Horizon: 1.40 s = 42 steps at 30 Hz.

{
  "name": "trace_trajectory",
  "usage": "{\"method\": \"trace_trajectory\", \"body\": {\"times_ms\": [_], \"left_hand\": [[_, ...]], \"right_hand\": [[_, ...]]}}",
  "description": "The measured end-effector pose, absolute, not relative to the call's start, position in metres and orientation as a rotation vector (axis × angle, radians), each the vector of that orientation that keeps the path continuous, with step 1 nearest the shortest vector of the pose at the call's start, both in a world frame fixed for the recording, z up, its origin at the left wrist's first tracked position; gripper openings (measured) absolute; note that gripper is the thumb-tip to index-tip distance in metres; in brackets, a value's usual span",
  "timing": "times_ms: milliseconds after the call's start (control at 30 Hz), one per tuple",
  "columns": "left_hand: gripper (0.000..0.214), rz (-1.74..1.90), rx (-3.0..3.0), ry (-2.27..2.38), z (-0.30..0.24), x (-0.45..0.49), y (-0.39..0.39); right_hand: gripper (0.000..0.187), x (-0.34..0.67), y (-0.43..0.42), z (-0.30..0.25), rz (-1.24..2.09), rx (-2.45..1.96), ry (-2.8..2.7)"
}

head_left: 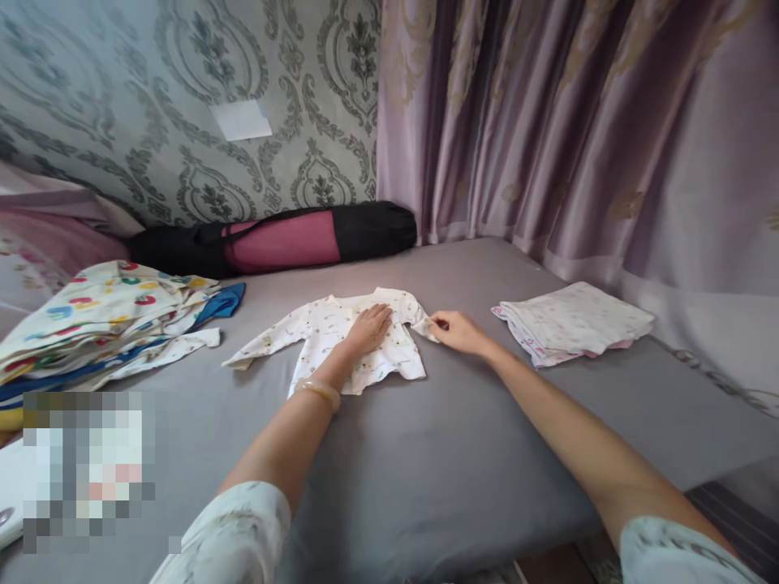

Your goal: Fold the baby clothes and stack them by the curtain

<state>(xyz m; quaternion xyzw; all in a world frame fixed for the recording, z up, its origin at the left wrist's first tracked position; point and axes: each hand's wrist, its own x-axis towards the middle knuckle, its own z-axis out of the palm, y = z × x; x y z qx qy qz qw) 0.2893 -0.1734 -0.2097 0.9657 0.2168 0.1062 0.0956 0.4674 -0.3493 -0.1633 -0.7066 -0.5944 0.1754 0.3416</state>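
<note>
A small white baby shirt (320, 328) with a scattered print lies spread on the grey bed sheet (426, 454). My left hand (369, 326) rests flat on its chest, fingers stretched out. At the shirt's right side, my right hand (458, 331) pinches the cuff of the sleeve between thumb and fingers. The other sleeve reaches out to the left, its cuff lying on the sheet. Part of the shirt's front is hidden under my left hand and forearm.
Folded clothes (575, 320) lie in a stack on the right. At the left stands a larger pile of colourful clothes (115, 316), with a blurred-out patch (91, 462) below. A black and pink rolled bag (280, 239) lies along the wall; purple curtains (487, 122) hang behind.
</note>
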Motion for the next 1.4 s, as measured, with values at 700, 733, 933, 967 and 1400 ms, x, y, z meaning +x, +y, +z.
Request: {"method": "trace_trajectory", "body": {"times_ms": [700,733,933,967,1400], "left_hand": [[0.041,0.317,2.873,0.554,-0.193,0.332,-0.15],[0.043,0.325,2.872,0.537,-0.196,0.335,-0.149],[0.052,0.233,2.834,0.717,-0.209,0.338,-0.156],[0.053,0.216,2.842,0.743,-0.21,0.338,-0.157],[0.052,0.059,2.784,0.816,-0.193,0.341,-0.163]], "right_hand": [[0.033,0.537,-0.325,-0.187,0.214,-2.394,-0.812],[0.033,0.537,-0.326,-0.187,0.191,-2.371,-0.865],[0.027,0.549,-0.333,-0.183,0.051,-2.248,-0.895],[0.026,0.551,-0.334,-0.185,0.024,-2.251,-0.892],[0.03,0.543,-0.336,-0.201,-0.148,-2.512,-1.075]]}}
